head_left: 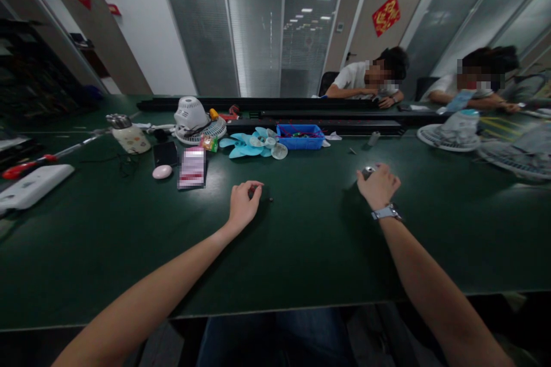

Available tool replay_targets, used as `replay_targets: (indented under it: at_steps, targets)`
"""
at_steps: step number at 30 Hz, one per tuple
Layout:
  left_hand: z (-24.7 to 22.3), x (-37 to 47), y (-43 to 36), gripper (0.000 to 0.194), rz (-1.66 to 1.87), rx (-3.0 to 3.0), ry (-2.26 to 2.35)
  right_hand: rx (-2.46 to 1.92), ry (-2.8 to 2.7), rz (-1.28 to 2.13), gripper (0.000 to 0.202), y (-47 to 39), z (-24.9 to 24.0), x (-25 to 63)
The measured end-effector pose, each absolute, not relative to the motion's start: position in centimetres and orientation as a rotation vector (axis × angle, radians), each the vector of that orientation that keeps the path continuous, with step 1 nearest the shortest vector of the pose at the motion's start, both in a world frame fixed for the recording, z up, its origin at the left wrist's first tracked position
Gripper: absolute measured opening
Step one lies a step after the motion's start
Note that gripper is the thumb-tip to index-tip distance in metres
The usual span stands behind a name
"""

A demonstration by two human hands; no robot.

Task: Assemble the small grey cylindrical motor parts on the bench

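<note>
At the near side of a long green table [301,258], the person I was watching had both forearms out over the top, hands well apart. The right hand [380,186], the side with the wristwatch [387,212], was curled around a small silvery metal part [368,171], thumb against it and fingers wrapped over. Could've been a little motor, but too blurry to swear to.

The left hand [244,203] was half curled just above the table, thumb and index finger close together near something dark [251,193]. Couldn't tell if that was actually pinched or just sitting under the fingers. Just beside those fingertips lay a tiny dark bit [271,199], loose.

That'd be my worry tbh: 1 careless sweep of the left hand could've flicked it away, and something that small would be a pain to find. The silver part looked round and smooth, so a loose grip might've let it drop and roll. Beyond the right hand stood a small metal cylinder [373,138], easy to knock if that arm reached too far. The blue tray [302,143] and light-blue fan blades [243,145] were farther back, safer from a stray elbow.
</note>
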State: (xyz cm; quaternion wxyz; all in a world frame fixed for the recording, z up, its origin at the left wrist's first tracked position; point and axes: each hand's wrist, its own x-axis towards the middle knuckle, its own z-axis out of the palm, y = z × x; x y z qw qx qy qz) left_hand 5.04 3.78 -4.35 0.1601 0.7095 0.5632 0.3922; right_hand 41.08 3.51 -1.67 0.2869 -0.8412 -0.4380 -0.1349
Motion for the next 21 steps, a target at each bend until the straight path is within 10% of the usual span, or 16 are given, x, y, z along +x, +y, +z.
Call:
replay_targets:
  at_steps: [10,21]
  targets:
    - [-4.6,5.3,3.9,0.021,1.283,1.908,1.665,-1.28,-2.402,0.121,0.047,-0.3,-3.0,25.9]
    - [-5.0,5.3,4.1,0.019,1.277,1.951,1.643,-1.253,-2.388,0.245,0.042,0.4,-3.9,25.0]
